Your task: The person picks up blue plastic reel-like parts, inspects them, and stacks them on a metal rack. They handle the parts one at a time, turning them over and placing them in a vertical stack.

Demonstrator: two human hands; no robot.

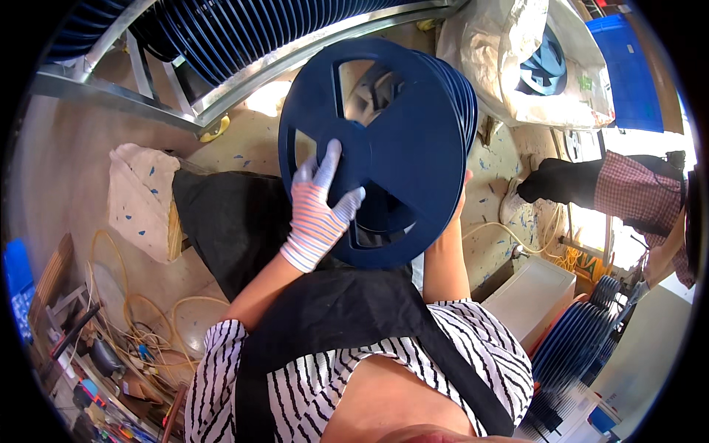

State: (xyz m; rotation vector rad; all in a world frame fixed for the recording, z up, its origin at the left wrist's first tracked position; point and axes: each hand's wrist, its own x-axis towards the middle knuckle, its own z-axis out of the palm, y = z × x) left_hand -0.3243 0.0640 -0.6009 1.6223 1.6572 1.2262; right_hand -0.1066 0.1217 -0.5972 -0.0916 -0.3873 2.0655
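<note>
A stack of dark blue plastic reels (413, 140) is held upright in front of my body, its round face with large cut-out windows turned toward me. My left hand (317, 210), in a white glove with coloured stripes, presses on the front reel beside its hub. The thumb and index finger are spread over the face, and the other fingers bend at the edge of a window. My right hand (464, 193) grips the stack from its right side; most of its fingers are hidden behind the reels.
A metal rack (199, 111) carries a long row of similar reels at the upper left. A large white sack (509, 74) holds a blue reel at upper right. Another person (628, 181) stands at right, near more stacked reels (572, 347). Hoses and tools clutter the lower left.
</note>
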